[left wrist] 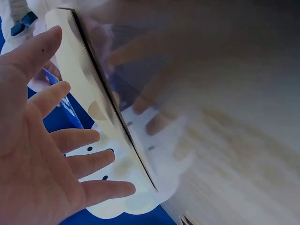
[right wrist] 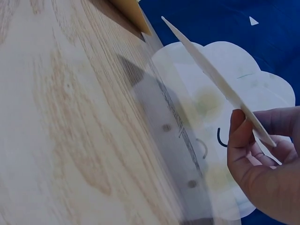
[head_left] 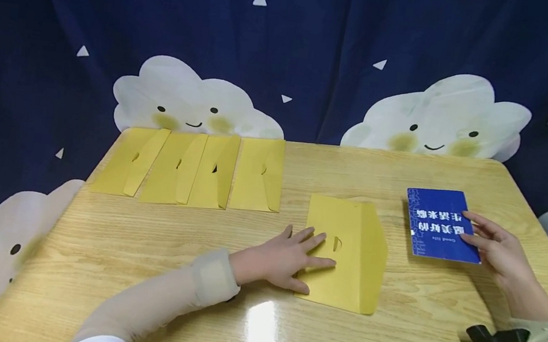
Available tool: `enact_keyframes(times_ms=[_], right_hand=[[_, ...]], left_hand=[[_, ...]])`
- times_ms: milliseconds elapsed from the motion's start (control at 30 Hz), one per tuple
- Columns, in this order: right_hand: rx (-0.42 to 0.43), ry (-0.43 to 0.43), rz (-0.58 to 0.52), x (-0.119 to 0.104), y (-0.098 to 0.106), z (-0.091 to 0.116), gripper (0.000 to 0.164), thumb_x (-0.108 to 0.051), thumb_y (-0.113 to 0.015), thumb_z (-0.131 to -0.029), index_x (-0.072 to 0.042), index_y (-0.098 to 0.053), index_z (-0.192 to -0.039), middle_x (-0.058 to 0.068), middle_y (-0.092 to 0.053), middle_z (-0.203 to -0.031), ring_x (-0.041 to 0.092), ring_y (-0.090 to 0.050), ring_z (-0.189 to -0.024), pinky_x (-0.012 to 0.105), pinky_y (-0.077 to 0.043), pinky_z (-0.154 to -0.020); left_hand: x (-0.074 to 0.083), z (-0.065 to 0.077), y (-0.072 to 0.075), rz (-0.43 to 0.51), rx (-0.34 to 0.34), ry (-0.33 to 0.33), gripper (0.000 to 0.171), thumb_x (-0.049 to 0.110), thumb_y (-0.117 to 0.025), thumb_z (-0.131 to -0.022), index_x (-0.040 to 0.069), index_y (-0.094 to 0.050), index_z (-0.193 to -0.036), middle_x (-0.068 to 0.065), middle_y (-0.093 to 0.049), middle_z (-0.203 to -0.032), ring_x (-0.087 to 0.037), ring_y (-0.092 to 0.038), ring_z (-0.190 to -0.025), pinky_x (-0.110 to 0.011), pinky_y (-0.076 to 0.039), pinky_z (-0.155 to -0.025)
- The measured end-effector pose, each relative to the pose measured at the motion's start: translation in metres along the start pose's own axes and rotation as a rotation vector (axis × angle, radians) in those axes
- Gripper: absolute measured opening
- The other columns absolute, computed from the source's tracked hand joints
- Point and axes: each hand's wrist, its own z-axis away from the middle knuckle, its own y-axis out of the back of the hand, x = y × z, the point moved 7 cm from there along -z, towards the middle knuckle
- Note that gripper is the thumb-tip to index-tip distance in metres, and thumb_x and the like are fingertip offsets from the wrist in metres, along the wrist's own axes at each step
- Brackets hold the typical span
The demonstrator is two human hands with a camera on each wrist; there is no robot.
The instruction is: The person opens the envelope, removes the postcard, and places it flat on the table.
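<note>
A yellow envelope (head_left: pixel 329 281) lies near the middle of the table with its flap folded out to the right and a small half-round slit in its body. Over its left part, my left hand (head_left: pixel 290 258) spreads its fingers, nearly straight in the left wrist view too. Off to the right, my right hand (head_left: pixel 499 252) pinches a blue card (head_left: pixel 440 226) with white lettering between thumb and fingers, by its right edge. In the right wrist view the card (right wrist: pixel 211 70) shows edge-on, raised above the tabletop.
Several more yellow envelopes (head_left: pixel 255 189) lie in a row at the back left, flaps toward the right. The wood-grain table (head_left: pixel 182 228) meets a dark blue curtain (head_left: pixel 316 54) with clouds behind. A black strap piece (head_left: pixel 497 338) sticks out by the right wrist.
</note>
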Motion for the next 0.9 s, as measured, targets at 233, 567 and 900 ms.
enact_keyframes(times_ms=[233, 567, 900], right_hand=[[0.036, -0.010, 0.017, 0.001, 0.001, 0.000, 0.032, -0.005, -0.068, -0.080, -0.026, -0.067, -0.105, -0.009, -0.059, -0.089, 0.006, -0.062, -0.071, 0.021, -0.051, -0.058], [0.110, -0.043, 0.027, 0.006, 0.009, -0.004, 0.027, -0.010, -0.071, -0.078, -0.025, -0.071, -0.099, -0.007, -0.045, -0.100, 0.001, -0.056, -0.071, 0.017, -0.049, -0.059], [0.159, -0.064, -0.004, 0.004, 0.027, -0.010, 0.022, -0.009, -0.074, -0.076, -0.027, -0.074, -0.090, -0.011, -0.054, -0.080, 0.002, -0.053, -0.059, 0.016, -0.041, -0.048]], left_hand=[[0.001, 0.006, -0.006, -0.002, -0.048, 0.024, 0.070, 0.057, -0.054, -0.083, 0.039, -0.023, -0.143, -0.013, -0.016, -0.150, -0.036, -0.015, -0.135, -0.061, -0.025, -0.096], [0.003, 0.005, -0.009, -0.024, -0.081, 0.034, 0.065, 0.056, -0.052, -0.084, 0.040, -0.027, -0.142, -0.011, -0.017, -0.150, -0.033, -0.018, -0.135, -0.057, -0.025, -0.099], [0.005, -0.006, -0.008, -0.029, -0.084, 0.021, 0.065, 0.056, -0.051, -0.084, 0.038, -0.027, -0.142, -0.012, -0.018, -0.149, -0.034, -0.018, -0.134, -0.057, -0.026, -0.098]])
